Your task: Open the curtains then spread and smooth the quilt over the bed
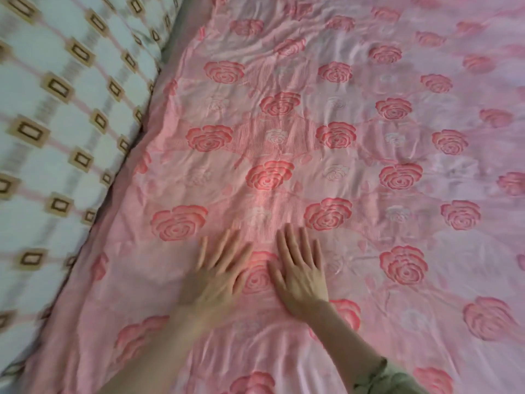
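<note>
The quilt (pixel 326 123) fills most of my view: a pink cover printed with red roses, lying spread across the bed and running out of frame at the top, right and bottom. It lies mostly flat but carries fine creases all over, with looser folds in the part nearest me. Against the quilt's left edge lies a patterned cloth (pixel 56 123), white with brown rectangles and pink lines. I cannot tell whether it is a pillow or another cover. No curtains are in view.

Both hands rest on the near middle of the quilt, side by side, with one printed rose showing between them. My left hand (pixel 216 280) is palm down, fingers straight and fanned, pressing the fabric and gripping nothing; it is blurred. My right hand (pixel 301 277), just beside it, lies equally flat with its fingers extended, and it too has hold of nothing. A green sleeve (pixel 392 376) is bunched on the right forearm, above the quilt's nearest part.

I judge the quilt to be light, soft and limp, with a slightly slick sheen, so it should slide and bunch under a push rather than keep its shape. Flat palms sweeping from the middle toward the edges suit the creases. For shifting the whole quilt I would pinch the hem or a corner, never the middle.
</note>
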